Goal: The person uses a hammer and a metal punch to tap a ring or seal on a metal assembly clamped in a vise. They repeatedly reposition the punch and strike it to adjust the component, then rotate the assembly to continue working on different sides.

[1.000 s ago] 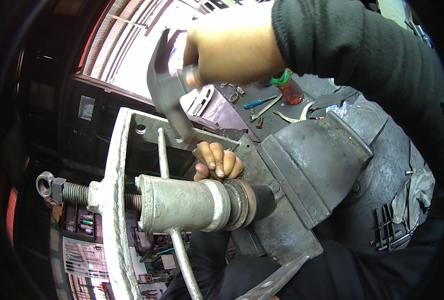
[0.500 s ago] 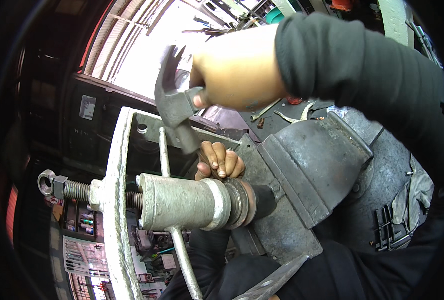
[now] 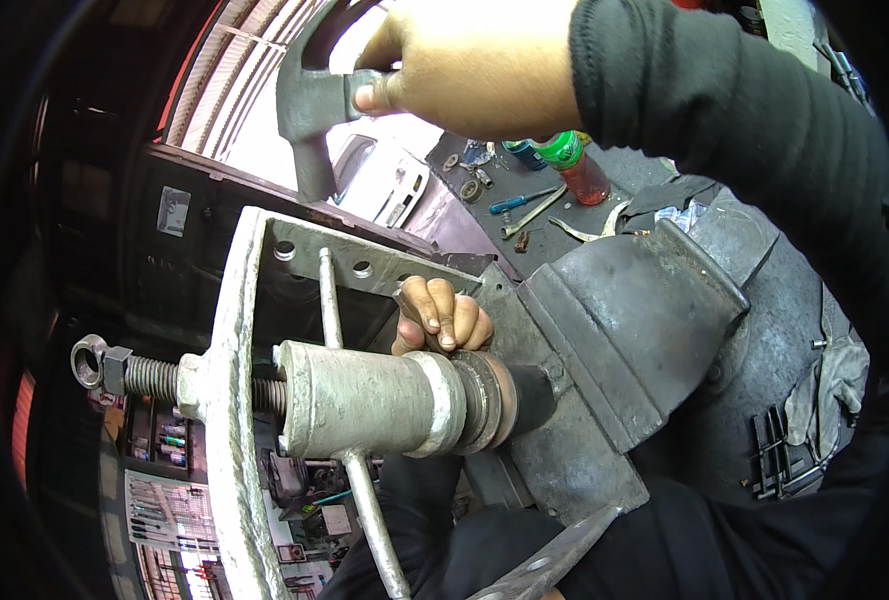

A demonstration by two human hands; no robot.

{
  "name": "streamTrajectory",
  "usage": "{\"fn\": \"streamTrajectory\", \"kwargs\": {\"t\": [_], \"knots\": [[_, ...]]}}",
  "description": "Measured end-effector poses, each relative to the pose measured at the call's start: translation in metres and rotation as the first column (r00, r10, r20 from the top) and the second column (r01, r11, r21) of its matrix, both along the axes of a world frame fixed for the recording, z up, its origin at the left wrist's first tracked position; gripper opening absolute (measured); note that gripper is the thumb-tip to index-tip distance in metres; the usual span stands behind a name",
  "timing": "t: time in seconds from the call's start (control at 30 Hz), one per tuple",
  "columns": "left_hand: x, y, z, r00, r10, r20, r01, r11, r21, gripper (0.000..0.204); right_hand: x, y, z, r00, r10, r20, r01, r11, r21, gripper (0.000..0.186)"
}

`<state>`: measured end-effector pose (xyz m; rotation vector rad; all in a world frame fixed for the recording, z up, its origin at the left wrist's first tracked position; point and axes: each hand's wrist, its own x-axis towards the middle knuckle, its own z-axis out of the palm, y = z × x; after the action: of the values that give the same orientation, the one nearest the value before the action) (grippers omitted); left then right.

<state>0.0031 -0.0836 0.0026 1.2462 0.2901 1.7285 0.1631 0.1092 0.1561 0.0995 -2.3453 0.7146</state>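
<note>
My right hand [image 3: 465, 75] is closed round a claw hammer [image 3: 310, 110], raised above the far end of the metal assembly. The hammer's head points down toward the frame and touches nothing. My left hand [image 3: 445, 315] is beyond a silver-painted cylinder [image 3: 365, 400], fingers curled together just over the stacked rings at its right end. What those fingers grip, if anything, is hidden. A threaded rod [image 3: 150, 378] with an eye at its tip runs through a silver crossbar [image 3: 233, 400] into the cylinder. A thin bar [image 3: 373, 520] crosses the cylinder.
A large dark bench vise [image 3: 635, 330] stands right of the cylinder. Behind it lie a blue-handled screwdriver [image 3: 525, 199], a green-capped bottle of red liquid [image 3: 587, 180] and small parts. A grey rag [image 3: 845, 370] and black tools [image 3: 780, 455] lie at the right.
My right hand has lifted the claw hammer up and slightly left, away from the left hand. The left hand stays almost still beside the rings.
</note>
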Motion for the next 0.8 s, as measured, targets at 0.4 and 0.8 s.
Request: {"fn": "streamTrajectory", "kwargs": {"t": [0.4,0.8], "knots": [[0.000,-0.004,0.000,0.999,-0.034,-0.022,0.035,0.999,0.008,0.028,0.005,-0.025,-0.017,0.988,-0.095,-0.123,0.133,0.928,0.348,0.034],[0.007,-0.013,0.004,0.993,0.107,-0.042,-0.111,0.990,-0.092,0.029,0.000,-0.009,-0.008,0.995,0.082,0.058,-0.087,0.993,0.074,0.036]]}}
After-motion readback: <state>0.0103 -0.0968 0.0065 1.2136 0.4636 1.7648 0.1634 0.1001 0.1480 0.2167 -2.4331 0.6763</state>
